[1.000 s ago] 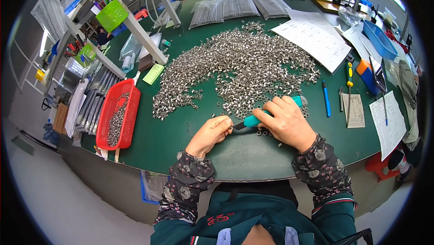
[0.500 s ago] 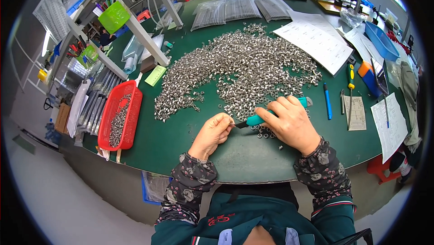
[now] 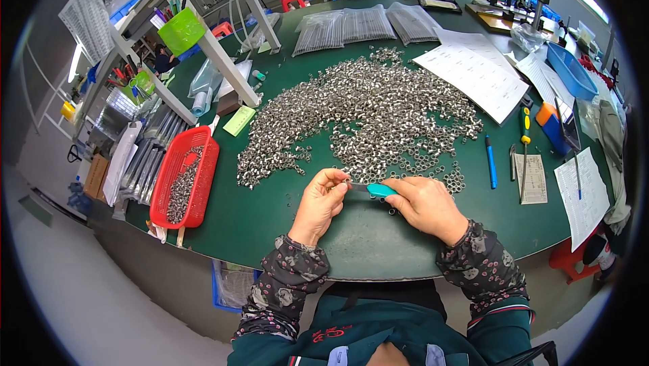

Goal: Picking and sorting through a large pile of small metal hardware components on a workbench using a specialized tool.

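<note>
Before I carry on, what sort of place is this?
Probably a small-parts workshop: a large heap of silvery metal rings, a red rectangular plastic basket, and a green-topped worktable.

We are wearing a dark green top [image 3: 389, 322] — a red emblem [image 3: 331, 334] is marking its front, and red-and-white trim [image 3: 295, 360] is striping its sleeves [image 3: 500, 332] — while black sleeve covers [image 3: 294, 271] are carrying a floral print [image 3: 287, 296] in greyish white and pink.

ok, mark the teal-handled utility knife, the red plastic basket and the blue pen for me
Teal-handled utility knife [image 3: 380, 191]: head view, on the handle's blade end.
Red plastic basket [image 3: 207, 178]: head view, on its right-hand side wall.
Blue pen [image 3: 491, 162]: head view, on the middle of its barrel.
</note>
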`<state>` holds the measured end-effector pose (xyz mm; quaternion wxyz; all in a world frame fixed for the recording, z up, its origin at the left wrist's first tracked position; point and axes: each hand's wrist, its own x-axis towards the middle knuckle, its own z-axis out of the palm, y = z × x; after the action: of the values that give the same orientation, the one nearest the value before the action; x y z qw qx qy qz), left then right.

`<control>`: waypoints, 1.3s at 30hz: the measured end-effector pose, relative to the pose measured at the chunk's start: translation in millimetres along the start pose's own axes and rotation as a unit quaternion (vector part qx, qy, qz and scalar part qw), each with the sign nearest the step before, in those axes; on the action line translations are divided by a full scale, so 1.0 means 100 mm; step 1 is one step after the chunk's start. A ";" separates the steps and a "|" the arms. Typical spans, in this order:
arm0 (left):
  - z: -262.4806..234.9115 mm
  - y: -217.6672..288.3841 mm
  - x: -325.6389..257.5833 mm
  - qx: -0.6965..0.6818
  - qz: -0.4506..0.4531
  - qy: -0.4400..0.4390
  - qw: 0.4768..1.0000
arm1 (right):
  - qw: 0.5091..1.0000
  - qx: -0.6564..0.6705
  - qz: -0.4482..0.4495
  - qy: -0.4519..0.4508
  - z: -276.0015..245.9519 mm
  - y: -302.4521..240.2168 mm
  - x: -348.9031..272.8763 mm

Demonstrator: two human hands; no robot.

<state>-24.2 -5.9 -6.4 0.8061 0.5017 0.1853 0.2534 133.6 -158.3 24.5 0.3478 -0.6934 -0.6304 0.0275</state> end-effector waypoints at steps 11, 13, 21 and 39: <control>-0.01 -0.05 -0.01 0.020 0.024 -0.012 0.999 | 0.999 0.032 0.019 -0.037 -0.01 0.00 0.00; 0.00 -0.05 -0.01 0.013 0.025 -0.011 1.000 | 0.999 -0.003 0.018 -0.028 -0.01 -0.02 -0.01; 0.00 -0.03 -0.01 0.019 0.000 0.010 1.000 | 0.993 -0.089 -0.052 0.049 0.06 0.03 -0.01; -0.07 -0.03 0.03 -0.073 -0.037 0.028 0.996 | 0.971 -0.163 -0.125 0.120 -0.03 -0.03 0.03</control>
<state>-25.4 0.0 -12.0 0.8438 0.4270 0.2071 0.2505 133.2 -157.3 29.4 0.3036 -0.6544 -0.6621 -0.2028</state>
